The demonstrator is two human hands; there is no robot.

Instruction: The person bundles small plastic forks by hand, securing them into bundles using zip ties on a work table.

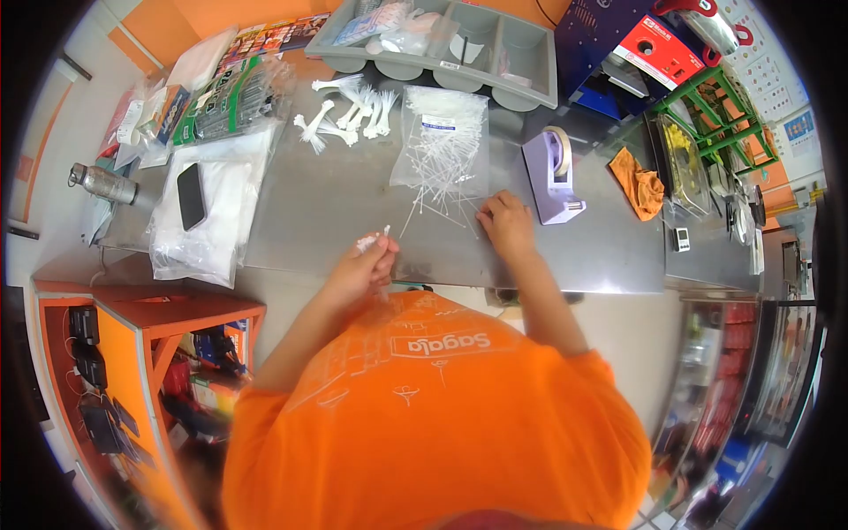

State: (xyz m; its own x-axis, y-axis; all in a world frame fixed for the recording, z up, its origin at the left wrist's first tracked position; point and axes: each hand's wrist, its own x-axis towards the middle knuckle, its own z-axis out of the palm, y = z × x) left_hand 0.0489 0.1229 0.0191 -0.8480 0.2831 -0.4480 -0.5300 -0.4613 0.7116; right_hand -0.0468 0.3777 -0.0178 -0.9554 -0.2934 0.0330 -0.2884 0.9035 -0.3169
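My left hand (pixel 367 269) is closed around a small bunch of thin white cable ties, whose heads (pixel 367 243) stick out above the fingers. Most of that bunch is hidden in the palm. My right hand (pixel 510 227) rests at the steel table with fingers curled, its fingertips beside loose white ties (pixel 442 208); whether it pinches one is too small to make out. These ties spill from the mouth of a clear plastic bag (pixel 442 132) with a white label. Bundled white ties (pixel 358 110) lie to the left of the bag.
A purple tape dispenser (pixel 552 181) stands right of my right hand, with an orange cloth (pixel 638 183) farther right. A grey divided tray (pixel 433 62) spans the back. At left, a black phone (pixel 192 196) lies on white plastic packs (pixel 225 234), near a metal bottle (pixel 102 183).
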